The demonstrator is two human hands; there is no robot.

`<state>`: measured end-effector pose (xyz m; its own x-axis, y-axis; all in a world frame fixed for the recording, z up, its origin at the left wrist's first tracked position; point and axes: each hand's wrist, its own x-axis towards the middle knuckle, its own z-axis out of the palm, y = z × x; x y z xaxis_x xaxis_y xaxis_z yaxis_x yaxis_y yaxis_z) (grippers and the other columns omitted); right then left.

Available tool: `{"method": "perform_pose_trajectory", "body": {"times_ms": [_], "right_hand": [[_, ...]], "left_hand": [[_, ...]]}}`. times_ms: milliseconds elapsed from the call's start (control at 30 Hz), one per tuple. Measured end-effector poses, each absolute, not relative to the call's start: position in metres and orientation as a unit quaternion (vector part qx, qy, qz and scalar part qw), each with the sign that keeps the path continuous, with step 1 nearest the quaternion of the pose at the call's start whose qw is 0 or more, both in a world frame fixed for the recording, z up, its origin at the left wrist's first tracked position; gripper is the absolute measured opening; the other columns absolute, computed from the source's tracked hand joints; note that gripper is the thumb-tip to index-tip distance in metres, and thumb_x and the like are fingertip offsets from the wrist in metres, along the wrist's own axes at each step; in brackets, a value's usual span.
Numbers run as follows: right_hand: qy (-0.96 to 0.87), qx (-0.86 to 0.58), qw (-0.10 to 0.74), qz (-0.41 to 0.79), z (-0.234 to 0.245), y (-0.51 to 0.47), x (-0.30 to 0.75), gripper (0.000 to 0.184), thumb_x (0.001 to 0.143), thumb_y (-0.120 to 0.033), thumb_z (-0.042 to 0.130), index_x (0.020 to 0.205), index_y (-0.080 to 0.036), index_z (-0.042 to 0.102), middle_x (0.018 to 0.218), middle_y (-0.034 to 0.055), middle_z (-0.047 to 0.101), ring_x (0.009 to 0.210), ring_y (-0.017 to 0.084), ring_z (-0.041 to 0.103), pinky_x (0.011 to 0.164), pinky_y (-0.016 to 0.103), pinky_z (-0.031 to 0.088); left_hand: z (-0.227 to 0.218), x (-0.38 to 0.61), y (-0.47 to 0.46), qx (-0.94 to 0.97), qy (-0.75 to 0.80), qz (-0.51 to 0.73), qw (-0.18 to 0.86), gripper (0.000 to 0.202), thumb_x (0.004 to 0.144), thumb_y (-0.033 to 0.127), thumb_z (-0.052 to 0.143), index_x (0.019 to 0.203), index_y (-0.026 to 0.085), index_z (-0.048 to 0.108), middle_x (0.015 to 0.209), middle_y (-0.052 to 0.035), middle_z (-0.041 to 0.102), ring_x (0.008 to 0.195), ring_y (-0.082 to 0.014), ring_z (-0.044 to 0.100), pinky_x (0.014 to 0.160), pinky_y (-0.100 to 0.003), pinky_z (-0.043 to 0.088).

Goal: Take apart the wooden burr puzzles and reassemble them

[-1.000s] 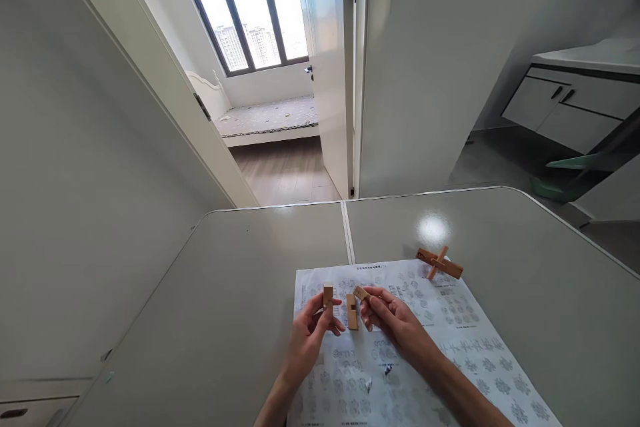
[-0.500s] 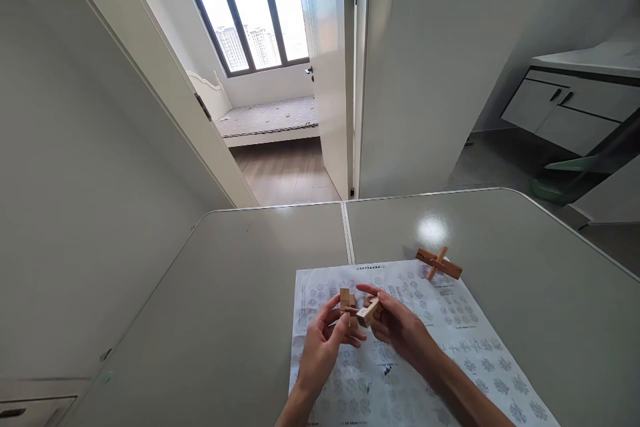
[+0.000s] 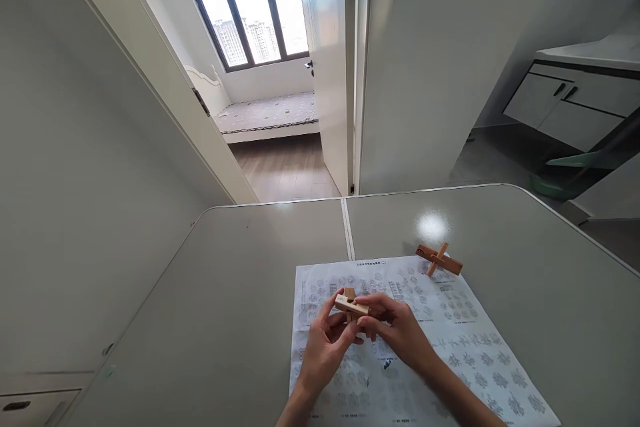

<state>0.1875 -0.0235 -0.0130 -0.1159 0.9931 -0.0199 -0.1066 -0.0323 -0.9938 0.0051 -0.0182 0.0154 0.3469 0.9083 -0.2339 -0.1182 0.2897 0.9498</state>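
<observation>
Low over a printed sheet (image 3: 410,387), my left hand (image 3: 324,347) is closed around several joined wooden puzzle pieces (image 3: 349,293), partly hidden by the fingers. My right hand (image 3: 397,327) pinches a pale notched wooden puzzle piece (image 3: 351,305) by its right end. That piece lies crosswise against the pieces in my left hand; whether it is slotted in I cannot tell. At the sheet's far right corner rests a crossed wooden puzzle assembly (image 3: 439,259), apart from both hands.
The sheet lies on a grey-green table (image 3: 240,320) with a white seam (image 3: 347,230) across it. Beyond the far edge are an open door (image 3: 330,73) and a bed (image 3: 270,113). A white cabinet (image 3: 565,103) stands at right.
My right hand has moved slightly left and turned the pale piece from a slant to crosswise, bringing it against the pieces in my left hand. The crossed assembly stays in place.
</observation>
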Motion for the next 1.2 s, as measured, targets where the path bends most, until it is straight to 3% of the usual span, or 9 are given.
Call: {"method": "perform_pose_trajectory", "body": {"times_ms": [133,233,333,500,800,1200], "right_hand": [[-0.554,-0.474,0.506,0.46,-0.015,-0.024,0.188,0.024,0.09,-0.044,0.079,0.107,-0.027,0.08,0.087,0.0042,0.077,0.063,0.019,0.067,0.064,0.034,0.058],[-0.582,-0.469,0.52,0.413,-0.015,-0.024,0.188,0.019,0.094,-0.039,0.075,0.11,-0.028,0.079,0.109,0.008,0.076,0.087,0.024,0.072,0.076,0.037,0.061],[-0.6,-0.463,0.528,0.384,-0.013,-0.025,0.188,0.02,0.096,-0.036,0.073,0.114,-0.029,0.078,0.115,0.0098,0.072,0.099,0.027,0.072,0.084,0.039,0.063],[-0.617,-0.461,0.524,0.363,-0.012,-0.025,0.189,0.025,0.101,-0.034,0.065,0.124,-0.031,0.076,0.115,0.0107,0.068,0.105,0.028,0.07,0.088,0.043,0.064],[-0.62,-0.473,0.538,0.321,-0.015,-0.026,0.186,0.019,0.1,-0.03,0.067,0.116,-0.03,0.076,0.106,0.0102,0.068,0.095,0.028,0.07,0.084,0.045,0.062],[-0.617,-0.479,0.547,0.302,-0.012,-0.028,0.187,0.02,0.099,-0.031,0.07,0.117,-0.031,0.077,0.104,0.0097,0.07,0.096,0.029,0.07,0.084,0.047,0.061]], "left_hand": [[0.011,0.005,-0.018,0.458,0.432,0.384,0.676,0.078,0.088,0.046,0.08,0.154,0.022,0.047,0.126,-0.0157,0.076,0.102,-0.0305,0.078,0.083,-0.041,0.066],[0.01,0.005,-0.019,0.464,0.439,0.384,0.667,0.073,0.089,0.045,0.078,0.152,0.022,0.049,0.127,-0.0144,0.076,0.105,-0.0311,0.077,0.084,-0.042,0.066],[0.01,0.006,-0.019,0.469,0.437,0.384,0.664,0.068,0.092,0.045,0.076,0.15,0.022,0.051,0.128,-0.0137,0.076,0.107,-0.0309,0.076,0.084,-0.041,0.067],[0.01,0.005,-0.019,0.476,0.423,0.378,0.672,0.056,0.095,0.046,0.071,0.144,0.021,0.057,0.127,-0.0149,0.076,0.103,-0.0296,0.078,0.083,-0.038,0.066],[0.006,0.008,-0.021,0.462,0.434,0.395,0.665,0.077,0.093,0.046,0.075,0.157,0.022,0.04,0.122,-0.0155,0.078,0.103,-0.0308,0.078,0.085,-0.043,0.066],[0.009,0.006,-0.019,0.437,0.442,0.389,0.68,0.085,0.091,0.05,0.076,0.16,0.018,0.038,0.116,-0.017,0.08,0.101,-0.0331,0.079,0.082,-0.043,0.067]]}}
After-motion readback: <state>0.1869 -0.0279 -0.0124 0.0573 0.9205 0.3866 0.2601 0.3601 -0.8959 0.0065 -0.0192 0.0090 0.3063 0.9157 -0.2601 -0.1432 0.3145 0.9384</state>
